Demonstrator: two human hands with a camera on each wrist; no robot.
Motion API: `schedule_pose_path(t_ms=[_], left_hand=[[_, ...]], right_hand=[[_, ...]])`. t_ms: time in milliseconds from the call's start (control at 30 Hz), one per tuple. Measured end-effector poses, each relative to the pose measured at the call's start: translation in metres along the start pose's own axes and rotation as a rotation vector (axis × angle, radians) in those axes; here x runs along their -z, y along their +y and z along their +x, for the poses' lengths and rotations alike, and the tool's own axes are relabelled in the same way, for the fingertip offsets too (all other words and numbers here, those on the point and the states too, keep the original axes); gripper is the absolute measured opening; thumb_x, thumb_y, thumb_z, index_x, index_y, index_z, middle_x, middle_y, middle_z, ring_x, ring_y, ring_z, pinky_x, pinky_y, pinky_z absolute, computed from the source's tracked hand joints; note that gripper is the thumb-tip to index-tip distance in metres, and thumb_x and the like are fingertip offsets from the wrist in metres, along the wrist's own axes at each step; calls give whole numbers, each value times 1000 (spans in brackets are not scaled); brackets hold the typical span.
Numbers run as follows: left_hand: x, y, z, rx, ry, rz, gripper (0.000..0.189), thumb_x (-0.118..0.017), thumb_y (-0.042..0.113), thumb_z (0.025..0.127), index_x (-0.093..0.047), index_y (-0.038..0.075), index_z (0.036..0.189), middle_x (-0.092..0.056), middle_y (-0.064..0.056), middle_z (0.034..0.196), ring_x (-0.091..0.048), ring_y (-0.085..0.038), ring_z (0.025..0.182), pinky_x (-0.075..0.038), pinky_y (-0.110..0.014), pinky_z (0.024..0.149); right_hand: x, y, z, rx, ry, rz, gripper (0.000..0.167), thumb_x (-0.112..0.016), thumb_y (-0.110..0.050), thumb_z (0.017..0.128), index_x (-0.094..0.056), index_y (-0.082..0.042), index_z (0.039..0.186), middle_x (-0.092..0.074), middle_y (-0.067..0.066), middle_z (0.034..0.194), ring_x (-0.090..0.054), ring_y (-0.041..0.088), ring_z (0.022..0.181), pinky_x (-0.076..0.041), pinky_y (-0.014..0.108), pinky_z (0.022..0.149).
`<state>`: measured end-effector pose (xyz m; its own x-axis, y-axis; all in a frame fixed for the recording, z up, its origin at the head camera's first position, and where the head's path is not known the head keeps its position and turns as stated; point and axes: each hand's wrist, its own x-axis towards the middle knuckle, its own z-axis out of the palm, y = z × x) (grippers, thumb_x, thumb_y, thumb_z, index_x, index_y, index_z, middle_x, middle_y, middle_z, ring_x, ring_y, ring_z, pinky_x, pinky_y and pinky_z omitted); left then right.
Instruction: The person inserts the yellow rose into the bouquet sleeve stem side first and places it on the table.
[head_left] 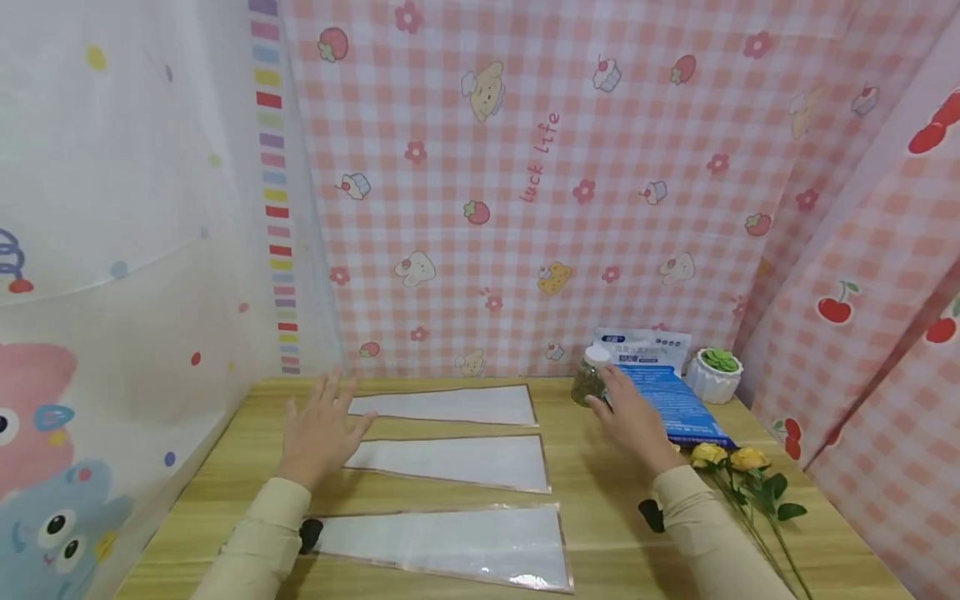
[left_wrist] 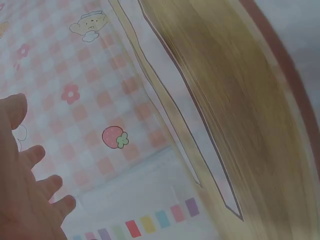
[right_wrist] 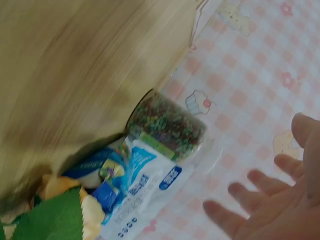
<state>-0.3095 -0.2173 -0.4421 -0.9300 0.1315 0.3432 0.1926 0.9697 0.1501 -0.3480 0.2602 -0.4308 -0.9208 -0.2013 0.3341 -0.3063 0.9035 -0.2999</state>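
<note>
My left hand (head_left: 318, 429) is held over the left part of the table with its fingers spread, holding nothing. Near it lie three long tapering white strips with brown edging: a far strip (head_left: 465, 404), a middle strip (head_left: 472, 461) and a near strip (head_left: 457, 542). My right hand (head_left: 633, 417) is raised with fingers extended, close to a clear jar (head_left: 587, 383) with a white lid. The right wrist view shows green and brown bits inside the jar (right_wrist: 167, 125), and the hand (right_wrist: 280, 200) apart from it. A blue and white bag (head_left: 671, 400) is partly behind this hand.
A white pot (head_left: 715, 383) with a green succulent stands at the back right. Yellow artificial roses (head_left: 750, 459) with long stems lie beside my right forearm. A pink checked curtain (head_left: 450, 167) backs the wooden table (head_left: 592, 500), and printed curtains hang at both sides.
</note>
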Motion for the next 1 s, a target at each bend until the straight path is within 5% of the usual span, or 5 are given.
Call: schedule_pose_path(t_ms=[267, 500, 667, 800, 1000], left_hand=[[-10, 4, -1, -6, -64, 10, 63, -52, 48, 102, -48, 7, 150, -39, -22, 156, -38, -44, 140, -33, -75, 100], [-20, 6, -3, -2, -209, -70, 53, -55, 39, 102, -56, 6, 143, -39, -24, 155, -37, -48, 140, -29, -78, 101], [-25, 5, -8, 27, -356, -108, 54, -59, 36, 101, -54, 5, 145, -42, -27, 153, -37, -50, 139, -28, -77, 102], [-20, 6, -13, 24, -460, -107, 59, -69, 36, 95, -54, 3, 143, -43, -30, 149, -39, -52, 137, -32, -77, 100], [-19, 3, -12, 5, -517, -136, 65, -72, 36, 94, -51, 2, 145, -39, -32, 151, -37, -55, 137, -34, -76, 98]], right_hand=[[-21, -13, 2, 31, -135, 253, 59, -61, -26, 103, -42, -1, 152, -55, 23, 141, -55, 41, 126, -46, 57, 101], [-54, -17, 3, 143, -275, 320, 46, -72, -13, 94, -59, 6, 135, -62, 1, 84, -56, 14, 75, -49, 31, 68], [-69, -24, 3, 184, -368, 376, 51, -81, -15, 87, -63, 5, 131, -63, 3, 87, -54, 14, 78, -48, 31, 70], [-72, -28, 3, 207, -443, 289, 59, -86, -22, 82, -64, 3, 130, -62, 8, 96, -56, 21, 86, -50, 41, 79], [-69, -33, 2, 229, -446, 174, 54, -87, -26, 79, -68, 2, 122, -58, 6, 97, -56, 21, 90, -49, 43, 84]])
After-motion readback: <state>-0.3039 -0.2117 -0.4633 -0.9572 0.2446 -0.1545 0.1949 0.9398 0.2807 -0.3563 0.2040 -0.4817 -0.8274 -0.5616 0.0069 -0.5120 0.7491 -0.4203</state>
